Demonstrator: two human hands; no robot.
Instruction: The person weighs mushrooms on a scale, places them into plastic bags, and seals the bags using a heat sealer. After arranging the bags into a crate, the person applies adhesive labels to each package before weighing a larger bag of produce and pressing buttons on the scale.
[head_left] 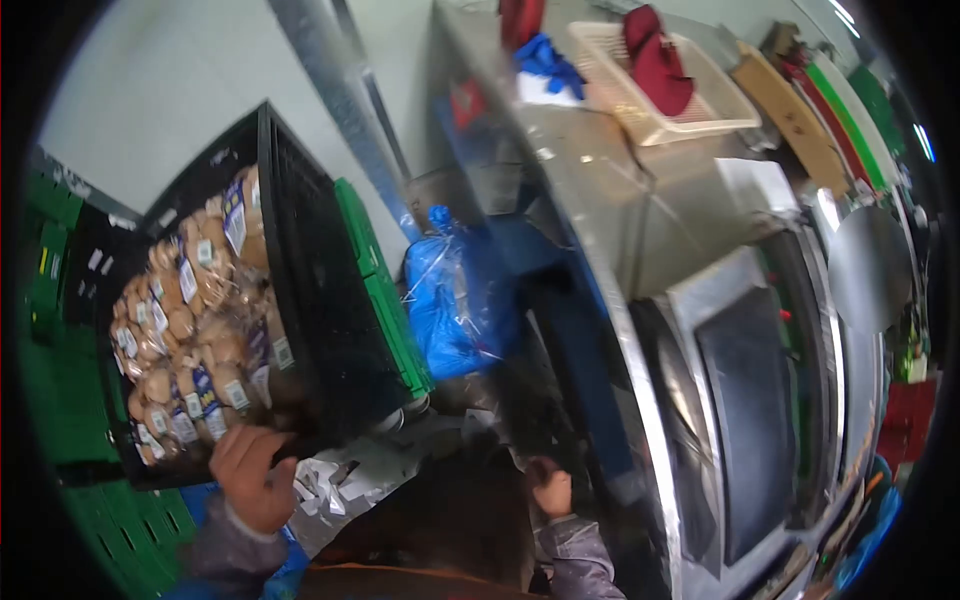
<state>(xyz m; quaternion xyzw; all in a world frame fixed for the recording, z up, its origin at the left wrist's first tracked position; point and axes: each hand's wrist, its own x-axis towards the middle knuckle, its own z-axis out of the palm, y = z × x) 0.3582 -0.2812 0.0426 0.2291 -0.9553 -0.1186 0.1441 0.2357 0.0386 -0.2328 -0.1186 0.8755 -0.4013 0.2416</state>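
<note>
My left hand [252, 478] is at the near rim of a black plastic crate [330, 300], its fingers bent over the edge. In the crate lie several clear bags of brown, rounded food [180, 320], like mushrooms or small potatoes, with white and purple labels. My right hand [552, 490] is closed low in front of my body, beside the dark apron [430, 520]. Its fingertips are turned away, and what they hold, if anything, is hidden. A grey sleeve covers each wrist.
Green crates [100, 540] stand below and left of the black one. A tied blue plastic bag [450, 300] sits between it and a steel table [600, 190]. On that table are a cream basket [690, 125] with dark red cloth and blue gloves [548, 68]. Machine panels [745, 420] line the right.
</note>
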